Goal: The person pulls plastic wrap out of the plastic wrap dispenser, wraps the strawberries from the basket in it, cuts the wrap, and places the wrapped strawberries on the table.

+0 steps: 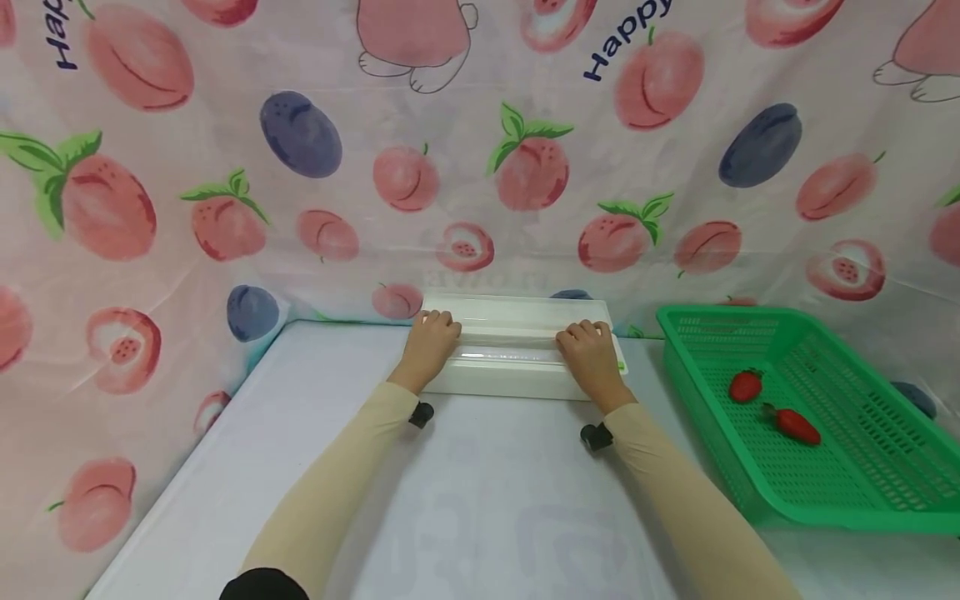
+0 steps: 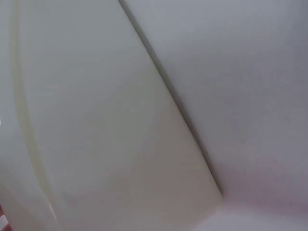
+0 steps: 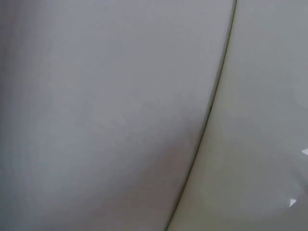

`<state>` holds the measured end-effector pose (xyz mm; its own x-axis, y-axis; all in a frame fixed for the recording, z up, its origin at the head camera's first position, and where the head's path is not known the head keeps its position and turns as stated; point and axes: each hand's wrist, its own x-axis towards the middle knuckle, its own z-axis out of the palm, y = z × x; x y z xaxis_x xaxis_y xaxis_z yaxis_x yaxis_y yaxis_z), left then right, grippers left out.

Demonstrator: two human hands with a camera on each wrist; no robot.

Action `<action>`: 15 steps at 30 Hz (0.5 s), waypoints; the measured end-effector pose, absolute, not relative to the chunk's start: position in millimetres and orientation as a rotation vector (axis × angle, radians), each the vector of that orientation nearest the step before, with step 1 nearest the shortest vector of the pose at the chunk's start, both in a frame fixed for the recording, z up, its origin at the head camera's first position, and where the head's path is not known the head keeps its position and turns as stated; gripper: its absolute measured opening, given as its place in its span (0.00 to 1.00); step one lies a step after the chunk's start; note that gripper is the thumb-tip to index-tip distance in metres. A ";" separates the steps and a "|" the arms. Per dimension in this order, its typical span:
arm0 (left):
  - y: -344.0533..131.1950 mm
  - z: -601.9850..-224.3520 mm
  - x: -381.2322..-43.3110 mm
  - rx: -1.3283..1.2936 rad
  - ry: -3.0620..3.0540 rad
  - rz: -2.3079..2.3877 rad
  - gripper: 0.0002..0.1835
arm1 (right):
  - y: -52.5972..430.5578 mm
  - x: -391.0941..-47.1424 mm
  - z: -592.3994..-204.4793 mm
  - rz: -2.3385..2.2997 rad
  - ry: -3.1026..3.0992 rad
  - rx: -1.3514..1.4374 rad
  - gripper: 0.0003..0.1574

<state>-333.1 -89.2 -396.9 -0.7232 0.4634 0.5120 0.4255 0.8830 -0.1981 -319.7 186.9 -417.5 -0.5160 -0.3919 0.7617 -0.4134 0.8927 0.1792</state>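
From my distant seat I saw a white table, a green basket on its right, and a long white box near its far edge. The left hand and right hand gripped the box's lid, fingers curled. Two strawberries lay in the basket.

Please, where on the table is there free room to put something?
A wide bare patch of table lies between the left sleeve and right sleeve, in front of the white case. Another lies left of the left sleeve. Crowded: the far edge, where left grip and right grip hold the case, and the right, where the green basket stands.
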 end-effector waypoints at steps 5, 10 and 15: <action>-97.0 -394.7 -331.3 -0.637 -2.496 0.094 0.10 | 188.9 -318.1 -414.4 0.012 -2.180 0.596 0.05; -101.0 -393.3 -329.8 -0.655 -2.518 0.072 0.09 | 196.2 -319.1 -411.5 0.022 -2.168 0.690 0.04; -105.6 -393.7 -330.8 -0.724 -2.491 -0.010 0.10 | 204.7 -320.3 -409.9 0.104 -2.157 0.827 0.04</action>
